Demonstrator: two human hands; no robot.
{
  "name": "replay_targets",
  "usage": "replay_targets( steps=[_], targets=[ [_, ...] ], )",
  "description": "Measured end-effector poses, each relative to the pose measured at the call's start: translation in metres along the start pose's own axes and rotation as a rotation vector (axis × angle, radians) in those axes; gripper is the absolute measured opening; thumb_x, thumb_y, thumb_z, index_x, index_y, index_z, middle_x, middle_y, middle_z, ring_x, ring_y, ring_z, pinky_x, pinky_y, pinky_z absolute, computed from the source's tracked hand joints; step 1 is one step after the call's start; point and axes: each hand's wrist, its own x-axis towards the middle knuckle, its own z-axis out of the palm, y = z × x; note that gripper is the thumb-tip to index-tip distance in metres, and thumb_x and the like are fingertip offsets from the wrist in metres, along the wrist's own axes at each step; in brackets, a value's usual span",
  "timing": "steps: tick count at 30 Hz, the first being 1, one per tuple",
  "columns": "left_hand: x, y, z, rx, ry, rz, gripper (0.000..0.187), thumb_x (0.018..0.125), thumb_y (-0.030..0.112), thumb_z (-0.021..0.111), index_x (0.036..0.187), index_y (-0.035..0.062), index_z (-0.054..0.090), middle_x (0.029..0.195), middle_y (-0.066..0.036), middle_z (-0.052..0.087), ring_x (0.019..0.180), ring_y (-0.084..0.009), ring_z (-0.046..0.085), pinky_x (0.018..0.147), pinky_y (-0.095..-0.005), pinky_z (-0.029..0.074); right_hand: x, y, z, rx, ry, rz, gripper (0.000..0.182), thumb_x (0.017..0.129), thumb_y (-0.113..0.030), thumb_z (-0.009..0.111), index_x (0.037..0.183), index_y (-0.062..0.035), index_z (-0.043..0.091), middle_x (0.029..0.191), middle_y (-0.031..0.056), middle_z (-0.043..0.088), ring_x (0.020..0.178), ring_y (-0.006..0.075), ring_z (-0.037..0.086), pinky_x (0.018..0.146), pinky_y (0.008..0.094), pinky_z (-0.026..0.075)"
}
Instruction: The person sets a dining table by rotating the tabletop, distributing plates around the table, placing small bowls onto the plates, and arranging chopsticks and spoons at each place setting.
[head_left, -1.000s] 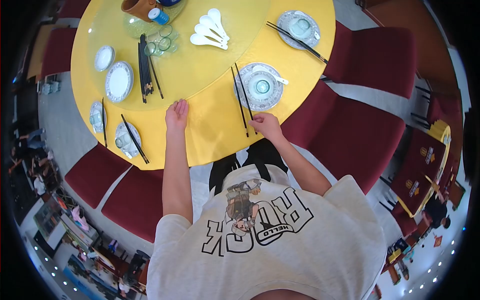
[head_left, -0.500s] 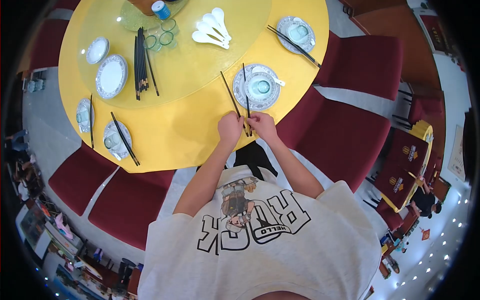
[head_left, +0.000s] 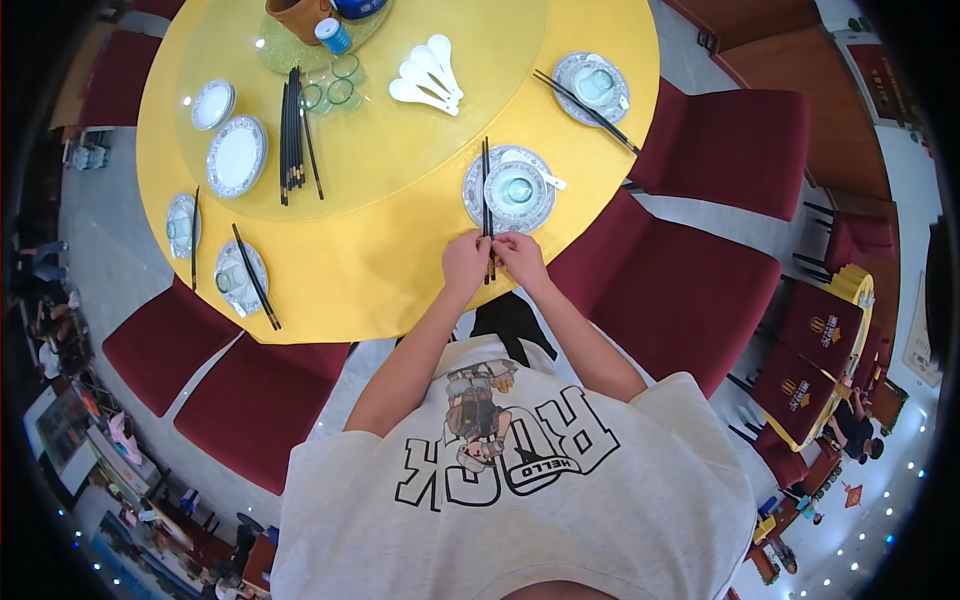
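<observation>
Head view shows the left hand [head_left: 466, 260] and the right hand [head_left: 521, 259], both with fingers nearly closed, pinching black chopsticks [head_left: 487, 185] side by side, partly over the patterned plate [head_left: 545, 208].

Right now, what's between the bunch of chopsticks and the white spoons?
Green-rimmed glasses are between the chopstick bunch and spoons, as the head view shows.
</observation>
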Motion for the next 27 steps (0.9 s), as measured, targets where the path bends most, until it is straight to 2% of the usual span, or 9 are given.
replay_targets(
  steps=[4,8,11,13,18,22,24,25,27],
  targets=[
    [0.009,0.004,0.002,-0.064,0.132,-0.061,0.022,0.075,0.023,0.067,0.083,0.0024,0.066,0.072,-0.013,0.066,0.066,-0.0282,0.065,0.061,-0.0357,0.05,0.005,-0.006,-0.002,0.015,-0.022,0.045,0.02,0.084,-0.013,0.06,0.092,0.0051,0.064,0.074,0.0093,0.067,0.061,0.0116,0.063,0.054,0.0238,0.049],
    [0.014,0.003,-0.002,-0.024,0.165,-0.031,0.019,0.073,0.02,0.069,0.082,0.0033,0.067,0.072,-0.012,0.066,0.066,-0.0273,0.065,0.061,-0.0355,0.05,-0.005,-0.015,0.0,0.039,0.0,0.102,0.021,0.084,-0.013,0.059,0.094,0.0047,0.063,0.078,0.01,0.068,0.063,0.0122,0.064,0.054,0.0238,0.048],
    [0.013,0.007,0.004,-0.036,0.179,-0.013,0.018,0.074,0.021,0.068,0.081,0.0044,0.067,0.073,-0.012,0.066,0.067,-0.028,0.065,0.061,-0.0362,0.05,-0.009,-0.013,-0.001,-0.04,0.086,-0.005,0.024,0.08,-0.01,0.059,0.1,0.003,0.062,0.081,0.013,0.068,0.069,0.0159,0.066,0.063,0.027,0.051],
    [0.011,0.011,0.001,0.032,0.154,0.053,0.018,0.076,0.022,0.064,0.081,0.0051,0.068,0.074,-0.013,0.066,0.068,-0.0297,0.064,0.061,-0.0375,0.05,-0.01,-0.014,-0.001,-0.098,0.08,-0.027,0.025,0.08,-0.01,0.059,0.101,0.0027,0.062,0.083,0.0135,0.068,0.07,0.0174,0.067,0.066,0.0278,0.051],
    [0.011,0.009,0.001,0.043,0.155,0.016,0.021,0.08,0.022,0.057,0.081,0.0053,0.068,0.075,-0.015,0.065,0.069,-0.0326,0.063,0.063,-0.0403,0.05,-0.015,-0.024,0.005,-0.206,0.131,-0.037,0.026,0.079,-0.011,0.059,0.102,0.0001,0.062,0.092,0.0138,0.068,0.078,0.0207,0.067,0.072,0.0296,0.051],
    [0.006,0.003,-0.006,0.009,0.128,0.001,0.022,0.081,0.02,0.055,0.086,0.0032,0.069,0.079,-0.016,0.065,0.071,-0.0339,0.063,0.067,-0.0417,0.05,-0.023,-0.031,0.003,-0.302,0.16,-0.121,0.025,0.079,-0.011,0.059,0.102,-0.0017,0.063,0.092,0.0139,0.067,0.078,0.0218,0.067,0.072,0.0296,0.051],
    [0.0,-0.002,-0.014,-0.033,0.17,0.018,0.022,0.081,0.019,0.056,0.087,0.0017,0.068,0.081,-0.017,0.065,0.072,-0.0337,0.063,0.067,-0.0409,0.05,-0.032,-0.046,0.004,-0.545,0.245,-0.23,0.023,0.08,-0.011,0.059,0.1,-0.003,0.063,0.088,0.0129,0.067,0.075,0.0217,0.067,0.07,0.0296,0.051],
    [-0.003,-0.006,-0.019,-0.068,0.203,0.038,0.022,0.081,0.018,0.056,0.089,0.0002,0.067,0.084,-0.018,0.065,0.072,-0.0335,0.063,0.067,-0.0401,0.05,-0.037,-0.063,0.01,-0.551,0.238,-0.243,0.023,0.08,-0.011,0.059,0.1,-0.003,0.063,0.088,0.0129,0.067,0.075,0.0217,0.067,0.07,0.0296,0.051],
    [-0.011,-0.021,-0.027,-0.187,0.277,0.047,0.021,0.082,0.017,0.056,0.089,0.0002,0.067,0.082,-0.018,0.065,0.07,-0.0331,0.063,0.065,-0.0401,0.05,-0.051,-0.089,0.02,-0.525,0.222,-0.145,0.021,0.081,-0.012,0.058,0.1,-0.0042,0.063,0.083,0.0123,0.066,0.072,0.02,0.066,0.066,0.0305,0.051]
  ],
)
